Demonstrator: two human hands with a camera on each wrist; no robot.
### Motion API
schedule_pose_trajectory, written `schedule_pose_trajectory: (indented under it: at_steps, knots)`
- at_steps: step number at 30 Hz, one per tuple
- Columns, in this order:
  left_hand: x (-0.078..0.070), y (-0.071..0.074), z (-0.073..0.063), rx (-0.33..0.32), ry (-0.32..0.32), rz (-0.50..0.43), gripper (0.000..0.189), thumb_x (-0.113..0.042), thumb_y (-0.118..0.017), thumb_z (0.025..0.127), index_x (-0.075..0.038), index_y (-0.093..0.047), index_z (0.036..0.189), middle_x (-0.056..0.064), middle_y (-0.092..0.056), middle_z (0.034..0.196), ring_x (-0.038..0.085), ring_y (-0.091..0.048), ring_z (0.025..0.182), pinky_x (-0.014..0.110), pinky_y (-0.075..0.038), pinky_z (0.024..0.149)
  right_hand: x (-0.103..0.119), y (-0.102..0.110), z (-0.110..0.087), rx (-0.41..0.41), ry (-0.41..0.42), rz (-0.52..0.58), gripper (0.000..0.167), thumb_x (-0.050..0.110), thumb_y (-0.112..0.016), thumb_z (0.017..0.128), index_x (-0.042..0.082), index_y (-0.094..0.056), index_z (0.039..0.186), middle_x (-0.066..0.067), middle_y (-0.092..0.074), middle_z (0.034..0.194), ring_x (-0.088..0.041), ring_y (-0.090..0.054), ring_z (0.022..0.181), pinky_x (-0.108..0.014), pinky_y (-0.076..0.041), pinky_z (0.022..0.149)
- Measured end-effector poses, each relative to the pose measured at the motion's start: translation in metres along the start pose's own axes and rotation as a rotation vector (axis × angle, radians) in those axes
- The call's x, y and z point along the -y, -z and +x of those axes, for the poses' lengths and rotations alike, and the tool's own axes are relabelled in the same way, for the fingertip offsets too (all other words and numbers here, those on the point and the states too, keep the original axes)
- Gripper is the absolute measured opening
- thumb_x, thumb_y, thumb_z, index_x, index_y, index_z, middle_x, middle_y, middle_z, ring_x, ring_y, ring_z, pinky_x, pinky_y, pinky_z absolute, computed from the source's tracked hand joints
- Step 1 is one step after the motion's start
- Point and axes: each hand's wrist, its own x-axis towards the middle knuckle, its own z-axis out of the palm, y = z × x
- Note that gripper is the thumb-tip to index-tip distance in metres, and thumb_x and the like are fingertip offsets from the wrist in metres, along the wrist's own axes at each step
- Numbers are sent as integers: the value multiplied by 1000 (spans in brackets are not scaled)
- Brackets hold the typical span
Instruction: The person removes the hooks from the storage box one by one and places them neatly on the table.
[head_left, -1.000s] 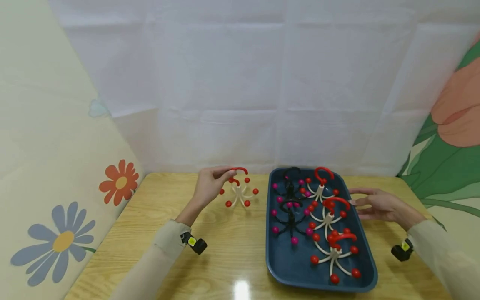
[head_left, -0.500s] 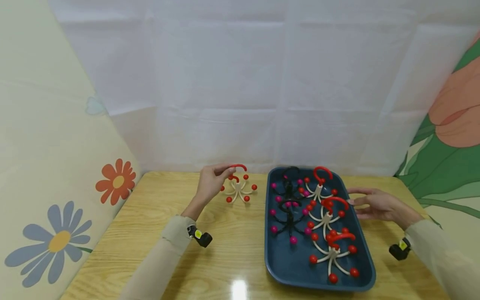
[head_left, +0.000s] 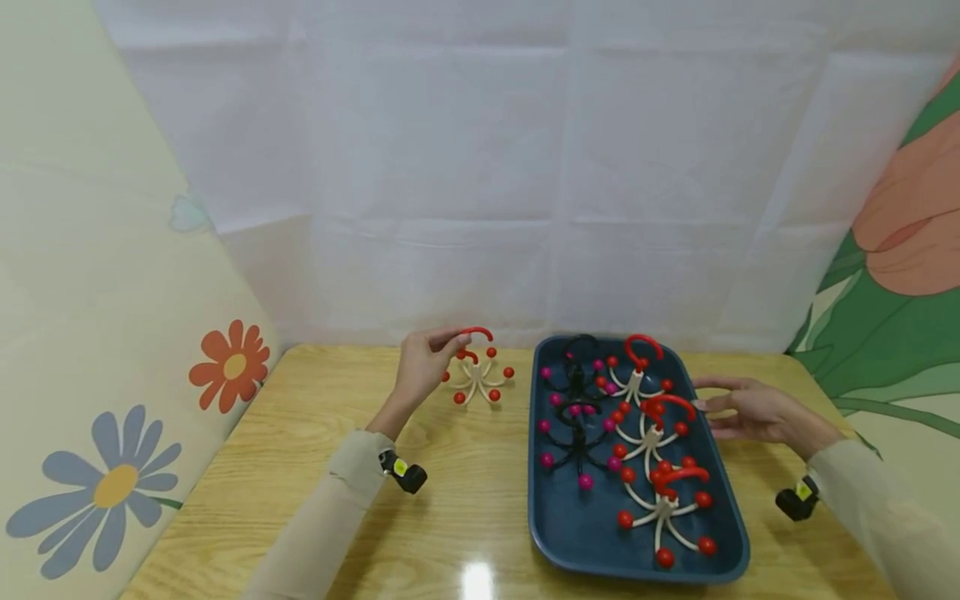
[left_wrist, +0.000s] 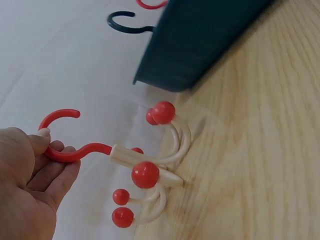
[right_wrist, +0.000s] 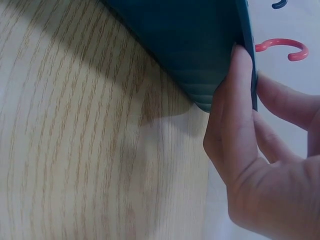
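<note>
My left hand pinches the red hook of a white multi-arm hook hanger between thumb and fingers, left of the tray. Red balls tip its curved white arms. In the left wrist view, the hanger's white stem points down to the wooden table, its lower tip right at the surface. My right hand grips the right rim of a dark blue tray, thumb on one side of the wall and fingers on the other. Inside stand three white hangers with red hooks, one of them in front, and two black hangers with magenta balls.
The wooden table runs back to a white cloth. Flower-printed panels border it on the left and right. A small black camera sits on the left wrist, another camera on the right.
The left wrist and forearm have shifted slightly right, while the fingers keep their pinch on the red hook. The right hand keeps its place at the tray rim.
</note>
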Motion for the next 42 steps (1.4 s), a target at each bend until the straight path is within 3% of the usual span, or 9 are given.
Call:
schedule_pose_trajectory:
  at_steps: [3, 10, 18, 25, 28, 30, 35, 39, 42]
  knots:
    - [1, 0, 0, -2, -8, 21, 27, -26, -71, 102, -12, -80, 123, 17, -81, 111, 11, -61, 63, 24, -38, 44, 0, 0, 0, -2, 3, 0, 68, 12, -61, 106, 7, -28, 165, -2, -73, 110, -19, -75, 93, -38, -65, 84]
    - [1, -1, 1, -2, -23, 46, 26, -25, -72, 102, -12, -80, 122, 15, -81, 110, 10, -69, 77, 23, -41, 48, -1, 0, 0, 4, 11, -1, 67, 13, -61, 106, 7, -30, 165, -1, -73, 109, -18, -75, 92, -36, -65, 82]
    - [-4, -2, -2, 11, -1, 22, 31, -26, -71, 102, -10, -77, 128, 15, -79, 118, 41, -75, 99, 22, -42, 51, 0, 0, -1, 5, 10, 4, 68, 13, -62, 106, 8, -30, 165, -1, -73, 109, -19, -75, 93, -37, -65, 84]
    - [-13, -4, -4, 20, 11, 37, 36, -27, -71, 102, -11, -73, 134, 16, -77, 126, 36, -77, 106, 19, -42, 55, 1, -2, -3, 8, 9, 16, 69, 13, -64, 105, 7, -30, 165, -1, -74, 107, -18, -75, 92, -36, -65, 83]
    - [-15, -3, -4, 23, 0, 41, 37, -28, -71, 103, -9, -73, 134, 16, -76, 127, 37, -77, 109, 18, -48, 62, 1, -3, -4, 10, 10, 21, 69, 13, -64, 105, 7, -29, 165, -1, -74, 107, -18, -75, 93, -36, -65, 83]
    - [-16, -2, -4, 16, -6, 48, 37, -29, -70, 103, -10, -73, 134, 15, -76, 128, 34, -77, 110, 23, -57, 71, 1, -2, -4, 12, 11, 21, 70, 13, -64, 105, 7, -29, 165, -1, -74, 107, -18, -75, 93, -36, -65, 83]
    - [-23, 0, -6, -32, -8, 49, 35, -33, -70, 103, -13, -76, 131, 12, -76, 129, 29, -77, 111, 34, -63, 85, 2, -2, -4, 14, 11, 15, 70, 13, -63, 105, 7, -28, 165, -1, -74, 106, -18, -75, 91, -36, -65, 82]
    - [-31, 1, -9, -58, -8, 29, 32, -33, -72, 102, -13, -78, 126, 12, -75, 132, 33, -74, 119, 46, -61, 98, 2, -3, -4, 12, 6, 19, 69, 12, -63, 105, 7, -28, 165, -2, -74, 105, -18, -75, 90, -36, -65, 82]
    - [-39, 1, -13, -72, -45, 17, 29, -30, -73, 101, -12, -80, 122, 12, -76, 130, 33, -72, 123, 51, -57, 105, 2, -3, -3, 9, 5, 20, 68, 12, -63, 105, 7, -30, 165, -3, -74, 106, -19, -75, 91, -37, -65, 82]
